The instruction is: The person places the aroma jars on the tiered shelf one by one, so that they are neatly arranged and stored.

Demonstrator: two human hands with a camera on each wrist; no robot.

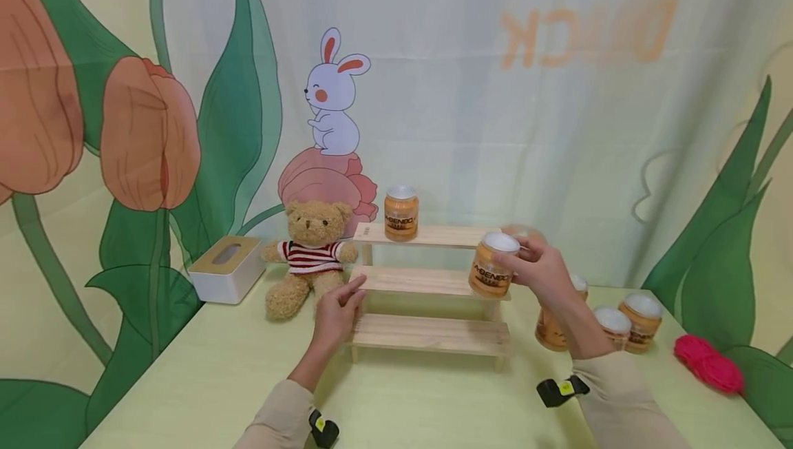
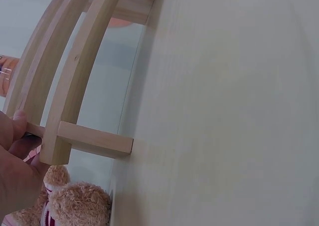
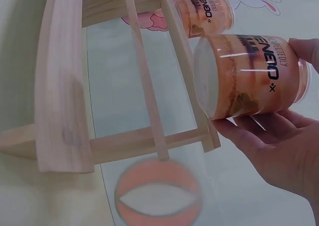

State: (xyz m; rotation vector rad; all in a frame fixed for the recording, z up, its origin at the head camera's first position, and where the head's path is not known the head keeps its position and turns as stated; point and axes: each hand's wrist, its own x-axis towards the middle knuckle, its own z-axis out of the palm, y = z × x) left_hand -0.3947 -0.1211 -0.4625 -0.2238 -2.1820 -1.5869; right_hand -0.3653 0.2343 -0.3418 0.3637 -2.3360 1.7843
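A three-tier wooden shelf stands on the table. At its left end my left hand grips the frame beside the middle tier; in the left wrist view, the thumb and fingers are at the end of the wooden slats. My right hand holds an orange jar with a white lid, slightly tilted, at the right end of the shelf. In the right wrist view, the thumb lies on one side of that jar and the fingers on the other. A similar jar stands on the top tier towards the left.
Several more jars stand on the table at the right, partly hidden by my right forearm. Beyond them lies a pink yarn bundle. A teddy bear in a striped shirt and a white tissue box with a wooden lid are at the left.
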